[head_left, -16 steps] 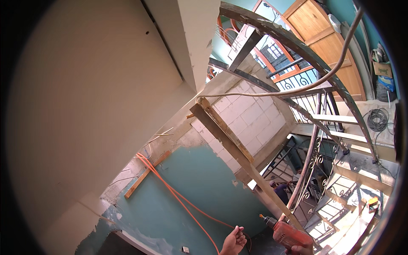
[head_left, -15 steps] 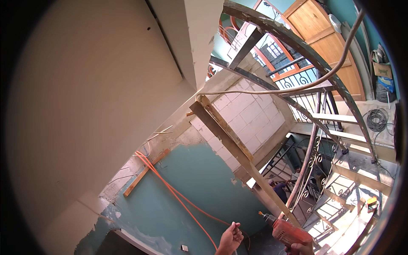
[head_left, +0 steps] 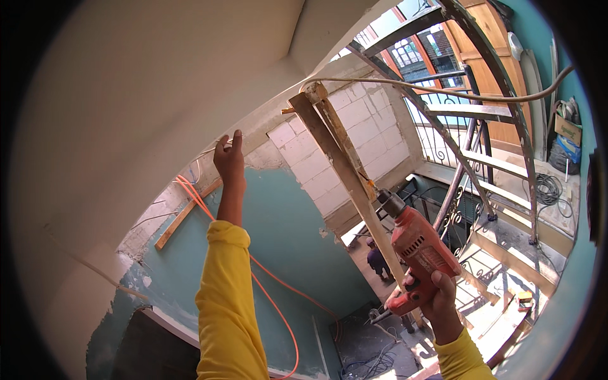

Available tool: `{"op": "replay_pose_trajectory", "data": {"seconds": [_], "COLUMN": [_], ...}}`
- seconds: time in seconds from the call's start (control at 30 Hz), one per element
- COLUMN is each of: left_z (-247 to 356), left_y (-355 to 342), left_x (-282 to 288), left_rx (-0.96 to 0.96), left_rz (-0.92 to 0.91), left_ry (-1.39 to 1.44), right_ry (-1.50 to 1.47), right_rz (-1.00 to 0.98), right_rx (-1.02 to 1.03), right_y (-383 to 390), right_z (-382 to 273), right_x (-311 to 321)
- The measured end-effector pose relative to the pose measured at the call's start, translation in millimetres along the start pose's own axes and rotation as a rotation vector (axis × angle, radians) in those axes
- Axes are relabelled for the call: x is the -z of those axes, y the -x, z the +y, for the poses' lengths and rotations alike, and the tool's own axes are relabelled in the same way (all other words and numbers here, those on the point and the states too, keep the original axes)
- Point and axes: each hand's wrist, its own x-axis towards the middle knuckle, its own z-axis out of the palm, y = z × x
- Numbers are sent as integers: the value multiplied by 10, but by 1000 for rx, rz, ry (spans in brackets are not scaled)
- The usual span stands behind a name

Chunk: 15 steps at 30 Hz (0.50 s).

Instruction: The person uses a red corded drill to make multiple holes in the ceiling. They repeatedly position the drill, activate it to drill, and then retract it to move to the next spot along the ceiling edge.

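My right hand [head_left: 437,297] is wrapped round the handle of a red drill [head_left: 421,247], right of centre in the lower half of the frame, thumb along the near side and fingers curled at its left. The drill leans toward the upper left, its dark chuck [head_left: 391,202] ahead of the body and an orange-tipped bit [head_left: 368,182] overlapping a long wooden post [head_left: 339,164]; I cannot tell whether the two touch.

My left hand [head_left: 230,161] is raised left of centre, thumb and a finger pointing up, the others bent. I cannot tell whether I have something small pinched there. It shows just beside the pale ceiling's edge, over the top of a teal wall [head_left: 285,215]. Yellow sleeves [head_left: 229,304] cover both my forearms.

Orange tubing [head_left: 275,304] hangs down the wall from the left, past a slanting wooden strip [head_left: 183,221]. Behind the post is a pale block wall [head_left: 358,136]. A metal stair frame [head_left: 519,133] curves through the upper right, with coiled dark cable [head_left: 550,190] near the right edge. Below, a person [head_left: 378,259] in dark clothes shows beside the post.
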Motion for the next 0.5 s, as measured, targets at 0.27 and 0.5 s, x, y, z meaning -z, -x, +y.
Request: {"op": "replay_pose_trajectory", "data": {"seconds": [0.27,0.5], "left_z": [-79,114], "left_y": [-1160,-1482], "left_x": [-739,-1226], "left_rx": [-641,-733], "left_rz": [129,-64], "left_ry": [-656,-746], "right_ry": [38,-27], "right_rz": [-133,-140], "right_rx": [4,31], "right_y": [-569,-1185], "right_z": [-23,51], "right_x": [-282,-253]}}
